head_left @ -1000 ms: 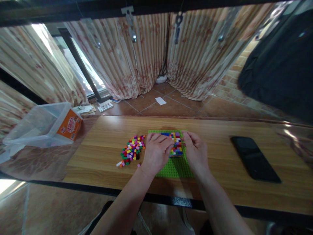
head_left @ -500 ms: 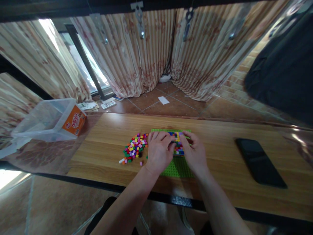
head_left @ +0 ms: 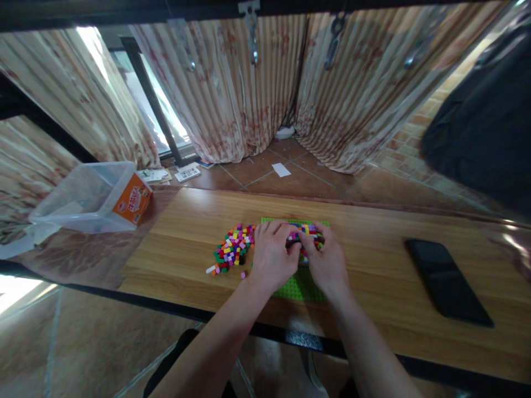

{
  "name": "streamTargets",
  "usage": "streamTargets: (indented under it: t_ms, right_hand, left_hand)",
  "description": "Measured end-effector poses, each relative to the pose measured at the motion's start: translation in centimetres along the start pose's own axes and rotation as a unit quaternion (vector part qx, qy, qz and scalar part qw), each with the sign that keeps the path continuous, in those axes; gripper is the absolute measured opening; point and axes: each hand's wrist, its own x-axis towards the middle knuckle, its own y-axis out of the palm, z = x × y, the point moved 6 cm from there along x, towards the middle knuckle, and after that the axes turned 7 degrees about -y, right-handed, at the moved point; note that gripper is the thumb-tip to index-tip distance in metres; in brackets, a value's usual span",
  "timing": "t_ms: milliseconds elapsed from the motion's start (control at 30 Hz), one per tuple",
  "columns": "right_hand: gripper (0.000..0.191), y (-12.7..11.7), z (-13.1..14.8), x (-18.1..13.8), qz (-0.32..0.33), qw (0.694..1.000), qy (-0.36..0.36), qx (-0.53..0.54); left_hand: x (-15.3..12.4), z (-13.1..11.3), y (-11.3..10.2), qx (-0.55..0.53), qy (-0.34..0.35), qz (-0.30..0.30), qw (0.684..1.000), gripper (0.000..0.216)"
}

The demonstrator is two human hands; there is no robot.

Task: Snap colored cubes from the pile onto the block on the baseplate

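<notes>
A green studded baseplate (head_left: 299, 286) lies on the wooden table, its far part covered with rows of small multicoloured building bricks (head_left: 307, 228). Over the left of these rows is my left hand (head_left: 274, 251), its fingers curled and thumb bent inward. My right hand (head_left: 327, 257) is over the right side, with index finger and thumb reaching toward the left fingertips. Both sets of fingertips nearly meet at the bricks; whatever they pinch is too small or hidden to make out. Left of my left hand is a heap of loose bricks (head_left: 233, 247).
A black smartphone (head_left: 448, 282) lies on the table's right part. Beyond the left end of the table stands a clear plastic bin (head_left: 95, 199) with an orange label. One loose brick (head_left: 243, 275) sits apart near the heap. Papers (head_left: 187, 173) lie on the floor by the curtains.
My right hand's thumb and index finger have moved left, closer to my left fingertips, covering more of the brick rows. The whole view has shifted slightly.
</notes>
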Motion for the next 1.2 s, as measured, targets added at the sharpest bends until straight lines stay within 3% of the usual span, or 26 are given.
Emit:
streamTargets:
  t_ms: [233, 400, 500, 633, 700, 767, 833, 900, 967, 1200]
  right_hand:
    - [0.056, 0.4, 0.0, -0.2, -0.007, 1.0, 0.015, 0.013]
    - [0.057, 0.2, -0.7, -0.2, 0.001, 0.997, 0.053, 0.05]
    - [0.053, -1.2, -0.6, 0.0, -0.039, 0.996, 0.052, 0.064]
    - [0.04, -3.5, 1.4, -0.3, -0.149, 0.988, -0.015, 0.022]
    - [0.03, -3.5, 3.3, -1.0, -0.153, 0.985, -0.083, 0.008]
    - [0.02, -2.3, 5.5, -2.2, -0.094, 0.981, -0.17, -0.003]
    - [0.013, 0.1, 7.3, -4.0, 0.027, 0.967, -0.253, -0.002]
    - [0.014, 2.7, 8.1, -6.0, 0.146, 0.945, -0.293, -0.016]
    - [0.015, 4.6, 7.9, -7.3, 0.206, 0.935, -0.286, -0.041]
    - [0.024, 7.3, 6.7, -7.5, 0.205, 0.938, -0.256, -0.111]
  left_hand:
    - [0.6, 1.3, -2.4, -0.039, -0.012, -0.047, 0.998, 0.011]
    - [1.2, 3.6, -4.3, -0.081, -0.068, -0.08, 0.991, 0.011]
    - [1.4, 4.9, -5.2, -0.092, -0.102, -0.096, 0.986, 0.012]
    - [1.7, 6.7, -6.3, -0.096, -0.136, -0.124, 0.978, 0.014]
    - [1.8, 7.7, -6.9, -0.102, -0.146, -0.15, 0.973, 0.014]
    - [1.9, 8.7, -7.6, -0.118, -0.15, -0.179, 0.965, 0.014]
    - [2.0, 9.6, -8.1, -0.141, -0.153, -0.197, 0.958, 0.013]
    - [1.9, 10.2, -8.4, -0.158, -0.152, -0.205, 0.954, 0.011]
    - [1.8, 10.6, -8.6, -0.166, -0.149, -0.21, 0.952, 0.011]
    - [1.6, 11.0, -8.6, -0.186, -0.166, -0.204, 0.947, 0.011]
